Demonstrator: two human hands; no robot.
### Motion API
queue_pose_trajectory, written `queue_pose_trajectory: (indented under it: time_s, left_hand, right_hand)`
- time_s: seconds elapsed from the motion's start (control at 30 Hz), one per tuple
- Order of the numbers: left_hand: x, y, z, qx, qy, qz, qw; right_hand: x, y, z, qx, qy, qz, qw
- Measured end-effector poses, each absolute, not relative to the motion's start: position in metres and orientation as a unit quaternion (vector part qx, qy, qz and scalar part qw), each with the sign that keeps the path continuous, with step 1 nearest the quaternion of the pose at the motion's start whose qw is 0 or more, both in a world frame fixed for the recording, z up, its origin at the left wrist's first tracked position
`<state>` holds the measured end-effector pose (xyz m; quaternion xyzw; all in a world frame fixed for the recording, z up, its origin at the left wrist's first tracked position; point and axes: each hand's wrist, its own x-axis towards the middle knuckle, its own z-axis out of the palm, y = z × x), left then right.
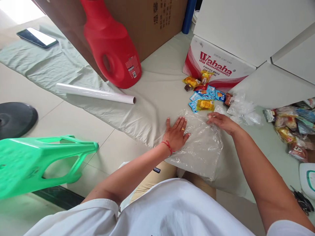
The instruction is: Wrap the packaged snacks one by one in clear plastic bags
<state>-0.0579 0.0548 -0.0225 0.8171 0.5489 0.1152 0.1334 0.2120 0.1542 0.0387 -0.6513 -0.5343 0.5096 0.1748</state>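
A clear plastic bag [201, 150] lies flat and wrinkled at the front of the cloth-covered table, its near end hanging over the edge. My left hand [175, 135] rests palm down on the bag's left side with its fingers spread. At the upper right corner of the bag, my right hand [222, 122] has its thumb and fingers pinched together on the plastic. Just beyond the hands sits a small pile of wrapped snacks: a yellow packet [205, 105], several blue packets [209, 91] and a dark red one. Crumpled clear plastic [246, 109] lies right of the pile.
Behind the snacks stands a Wahaha carton [219, 62]. A red jug [115, 49] and a white roll [95, 94] are at left, with a phone [38, 37] farther back. More packets [292, 127] and scissors [304, 200] lie right. A green stool [36, 164] stands on the floor.
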Motion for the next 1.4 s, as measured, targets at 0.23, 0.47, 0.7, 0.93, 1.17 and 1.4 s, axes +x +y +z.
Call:
queue_pose_trajectory:
  time_s: [0.23, 0.47, 0.7, 0.93, 1.17, 1.4]
  left_hand:
    - [-0.059, 0.055, -0.02, 0.814, 0.554, 0.118, 0.127]
    - [-0.057, 0.055, -0.023, 0.812, 0.56, 0.111, 0.118]
    - [-0.056, 0.056, -0.025, 0.814, 0.559, 0.11, 0.114]
    - [-0.057, 0.055, -0.025, 0.813, 0.56, 0.105, 0.116]
    - [-0.057, 0.055, -0.025, 0.814, 0.558, 0.116, 0.114]
    - [-0.058, 0.055, -0.029, 0.815, 0.554, 0.132, 0.107]
  right_hand:
    - [0.263, 0.149, 0.042, -0.67, -0.554, 0.473, 0.142]
    - [0.278, 0.168, 0.046, -0.727, -0.628, 0.197, 0.196]
    - [0.203, 0.217, 0.036, -0.517, -0.855, -0.031, -0.006]
    - [0.194, 0.207, 0.058, -0.56, -0.784, 0.153, 0.221]
    - [0.191, 0.125, 0.084, -0.526, -0.494, 0.577, 0.382]
    - [0.192, 0.067, 0.063, -0.56, -0.717, 0.352, 0.221]
